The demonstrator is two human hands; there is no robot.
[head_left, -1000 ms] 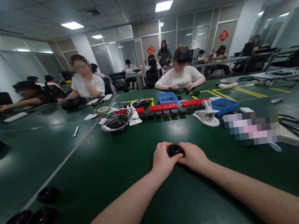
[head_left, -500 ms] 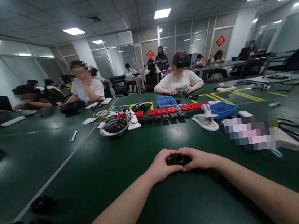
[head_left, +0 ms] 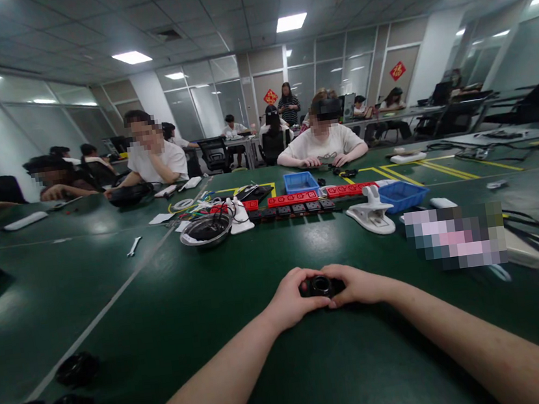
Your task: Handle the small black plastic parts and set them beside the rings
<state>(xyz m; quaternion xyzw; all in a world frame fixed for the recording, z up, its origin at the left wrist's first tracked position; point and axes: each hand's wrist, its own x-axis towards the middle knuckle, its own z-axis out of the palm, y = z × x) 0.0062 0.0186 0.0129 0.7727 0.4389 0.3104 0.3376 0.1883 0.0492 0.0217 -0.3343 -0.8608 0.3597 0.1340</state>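
The left hand point(head_left: 289, 299) and the right hand point(head_left: 358, 286) both grip a small black ring point(head_left: 321, 285) just above the green table point(head_left: 174, 305), fingers curled tight.

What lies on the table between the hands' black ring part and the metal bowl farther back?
Only bare green table separates the black ring part from the metal bowl, per the head view.

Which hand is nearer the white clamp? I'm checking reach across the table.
Right. The right hand lies below the white clamp, slightly to its left; the left hand lies farther left.
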